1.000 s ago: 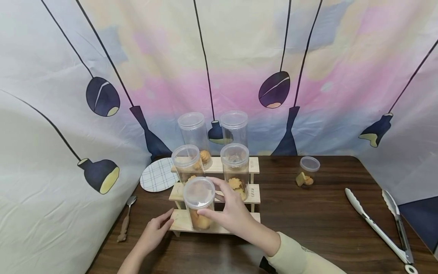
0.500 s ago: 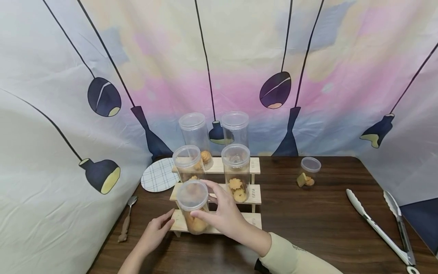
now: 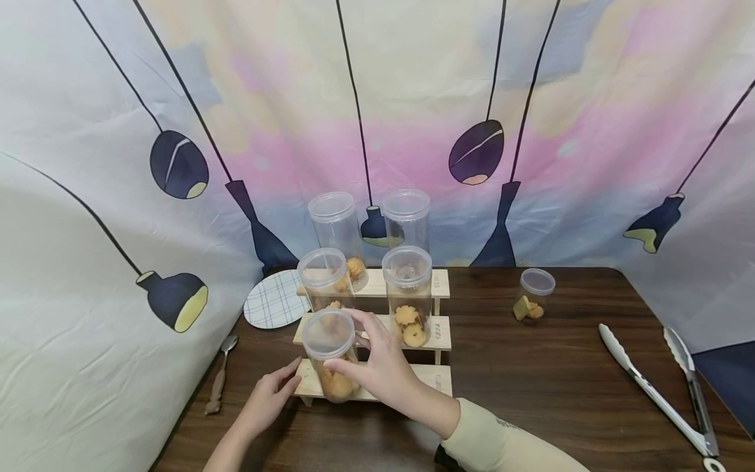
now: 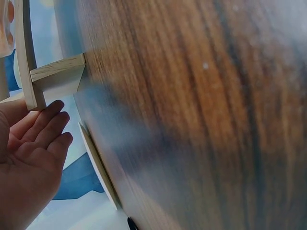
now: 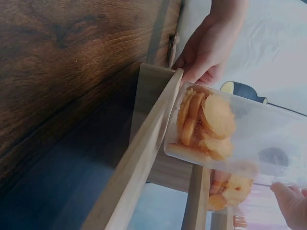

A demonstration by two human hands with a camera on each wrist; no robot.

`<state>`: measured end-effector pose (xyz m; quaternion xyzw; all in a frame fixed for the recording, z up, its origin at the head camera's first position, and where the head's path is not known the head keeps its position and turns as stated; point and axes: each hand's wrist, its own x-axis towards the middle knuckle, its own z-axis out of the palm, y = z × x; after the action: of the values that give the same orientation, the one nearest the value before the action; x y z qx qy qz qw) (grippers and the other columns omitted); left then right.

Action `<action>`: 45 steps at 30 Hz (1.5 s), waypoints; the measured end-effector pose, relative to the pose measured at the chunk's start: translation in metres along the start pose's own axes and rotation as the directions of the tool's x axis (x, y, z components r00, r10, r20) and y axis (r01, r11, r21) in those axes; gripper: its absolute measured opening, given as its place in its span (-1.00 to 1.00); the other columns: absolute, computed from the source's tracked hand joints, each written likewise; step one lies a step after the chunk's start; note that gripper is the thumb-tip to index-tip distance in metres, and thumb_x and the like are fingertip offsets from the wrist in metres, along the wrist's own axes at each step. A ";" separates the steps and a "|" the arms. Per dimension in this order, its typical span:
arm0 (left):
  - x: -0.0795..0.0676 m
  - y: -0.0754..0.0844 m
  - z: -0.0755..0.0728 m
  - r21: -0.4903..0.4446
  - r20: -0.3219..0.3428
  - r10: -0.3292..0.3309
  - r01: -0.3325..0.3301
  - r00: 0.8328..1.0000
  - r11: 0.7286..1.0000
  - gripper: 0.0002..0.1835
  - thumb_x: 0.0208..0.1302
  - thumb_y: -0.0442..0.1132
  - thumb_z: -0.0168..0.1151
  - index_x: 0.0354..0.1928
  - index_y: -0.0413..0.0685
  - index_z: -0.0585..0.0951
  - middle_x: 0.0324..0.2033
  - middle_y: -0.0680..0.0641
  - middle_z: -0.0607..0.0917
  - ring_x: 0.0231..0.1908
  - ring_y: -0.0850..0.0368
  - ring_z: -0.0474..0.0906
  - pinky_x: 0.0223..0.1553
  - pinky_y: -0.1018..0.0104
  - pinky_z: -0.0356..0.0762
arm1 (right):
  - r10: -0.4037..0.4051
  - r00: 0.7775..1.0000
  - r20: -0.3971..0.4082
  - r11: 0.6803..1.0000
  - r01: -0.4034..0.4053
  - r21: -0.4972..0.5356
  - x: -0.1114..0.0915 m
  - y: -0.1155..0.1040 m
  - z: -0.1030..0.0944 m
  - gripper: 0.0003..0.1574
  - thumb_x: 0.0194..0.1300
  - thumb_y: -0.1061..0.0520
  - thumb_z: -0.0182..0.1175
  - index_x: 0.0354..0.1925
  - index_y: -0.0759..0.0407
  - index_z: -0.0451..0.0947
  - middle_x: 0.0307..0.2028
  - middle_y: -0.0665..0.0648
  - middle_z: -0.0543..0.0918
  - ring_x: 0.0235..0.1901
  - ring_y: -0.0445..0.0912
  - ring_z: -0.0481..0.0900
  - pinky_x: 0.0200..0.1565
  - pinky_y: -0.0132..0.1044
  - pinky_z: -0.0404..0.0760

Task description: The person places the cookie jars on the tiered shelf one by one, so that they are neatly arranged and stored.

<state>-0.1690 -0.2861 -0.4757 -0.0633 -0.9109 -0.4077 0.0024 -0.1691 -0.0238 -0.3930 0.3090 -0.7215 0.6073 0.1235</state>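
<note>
A three-tier wooden stand [image 3: 439,379] stands on the table. My right hand [image 3: 383,367] grips a clear lidded jar of cookies [image 3: 330,334] at the left of its lowest step, fingers behind and thumb in front. In the right wrist view, the round cookies [image 5: 218,115] lie at the jar's bottom, which meets the step's board. My left hand [image 3: 268,396] holds the left end of that lowest step, the board's corner [image 4: 36,96] between thumb and fingers. Two jars with cookies, a left jar [image 3: 322,275] and a right jar [image 3: 408,295], stand on the middle step.
Two tall jars, left [image 3: 333,219] and right [image 3: 407,213], stand on the top step. A checked plate [image 3: 274,301] and a spoon [image 3: 218,380] lie left. Right are a small jar [image 3: 533,295] and metal tongs [image 3: 660,393]. A patterned curtain [image 3: 413,98] hangs behind.
My right hand has moved the jar left along the lowest step, mostly in the first half second. The left hand has stayed at the step's end.
</note>
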 end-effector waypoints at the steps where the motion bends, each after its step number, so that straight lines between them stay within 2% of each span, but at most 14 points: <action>1: 0.000 0.000 0.000 0.002 -0.001 0.000 0.000 1.000 1.000 -0.51 0.44 -0.16 0.10 0.28 -0.31 0.43 0.19 -0.25 0.49 0.19 -0.16 0.39 0.17 -0.10 0.33 | 0.003 1.000 0.000 1.000 -0.003 0.000 0.000 0.005 0.002 -0.03 0.00 0.12 0.51 0.33 0.08 0.28 0.13 0.03 0.46 0.11 -0.05 0.49 0.01 -0.26 0.56; 4: 0.000 0.000 0.000 0.001 -0.002 0.001 -0.001 1.000 1.000 -0.51 0.44 -0.15 0.10 0.28 -0.31 0.43 0.18 -0.25 0.49 0.18 -0.15 0.40 0.17 -0.09 0.33 | 0.001 1.000 -0.002 1.000 -0.001 -0.003 0.000 0.015 0.006 -0.03 0.01 0.02 0.50 0.34 -0.01 0.27 0.13 -0.04 0.46 0.11 -0.10 0.48 0.01 -0.30 0.55; 8: 0.000 -0.001 0.000 0.000 -0.006 0.010 -0.010 1.000 1.000 -0.52 0.43 -0.17 0.11 0.28 -0.31 0.44 0.17 -0.25 0.50 0.17 -0.13 0.41 0.16 -0.09 0.34 | -0.031 0.999 -0.007 1.000 0.031 -0.005 0.000 0.018 0.008 -0.05 0.05 -0.07 0.47 0.34 -0.05 0.26 0.12 -0.05 0.45 0.11 -0.15 0.47 0.00 -0.33 0.54; 16: 0.000 -0.002 0.000 -0.002 -0.014 0.011 -0.011 1.000 1.000 -0.55 0.41 -0.25 0.13 0.26 -0.31 0.45 0.15 -0.25 0.52 0.15 -0.13 0.43 0.15 -0.08 0.35 | -0.058 0.998 -0.006 0.997 0.057 -0.044 0.006 0.019 0.011 -0.03 0.01 -0.10 0.49 0.32 -0.05 0.26 0.07 -0.05 0.43 0.07 -0.16 0.50 -0.02 -0.38 0.55; 24: 0.000 -0.001 0.000 -0.001 -0.015 0.007 -0.007 1.000 1.000 -0.55 0.42 -0.23 0.13 0.26 -0.31 0.45 0.14 -0.27 0.53 0.16 -0.15 0.42 0.15 -0.11 0.35 | -0.018 1.000 -0.012 0.997 0.017 -0.080 0.008 0.017 0.012 -0.04 0.02 -0.13 0.48 0.31 -0.10 0.24 0.06 -0.08 0.41 0.05 -0.18 0.48 -0.04 -0.40 0.55; 32: 0.000 -0.002 0.001 0.006 -0.018 0.007 -0.007 1.000 1.000 -0.54 0.42 -0.19 0.12 0.26 -0.30 0.46 0.15 -0.27 0.52 0.16 -0.16 0.43 0.16 -0.11 0.34 | -0.018 1.000 -0.010 0.992 0.017 -0.123 0.009 0.014 0.014 -0.02 0.03 -0.16 0.47 0.33 -0.12 0.22 0.02 -0.05 0.41 0.00 -0.21 0.48 -0.07 -0.42 0.56; 39: 0.000 -0.001 0.001 0.002 -0.019 0.011 -0.011 1.000 1.000 -0.55 0.42 -0.22 0.13 0.26 -0.30 0.46 0.14 -0.27 0.53 0.16 -0.16 0.42 0.16 -0.12 0.34 | 0.000 1.000 0.002 0.990 0.000 -0.144 0.009 0.014 0.015 -0.01 0.03 -0.18 0.45 0.34 -0.05 0.23 0.03 -0.06 0.40 0.00 -0.20 0.48 -0.07 -0.42 0.55; 45: 0.001 -0.003 0.001 0.002 -0.017 0.013 -0.013 1.000 1.000 -0.54 0.42 -0.21 0.13 0.26 -0.30 0.46 0.14 -0.27 0.53 0.15 -0.14 0.43 0.16 -0.10 0.34 | 0.006 1.000 0.014 0.989 -0.003 -0.150 0.008 0.011 0.010 -0.01 0.04 -0.18 0.44 0.35 -0.15 0.19 0.05 -0.05 0.40 -0.07 -0.19 0.55 -0.07 -0.40 0.56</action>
<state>-0.1700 -0.2870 -0.4782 -0.0659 -0.9109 -0.4072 0.0130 -0.1796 -0.0354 -0.3996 0.3017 -0.7666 0.5494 0.1397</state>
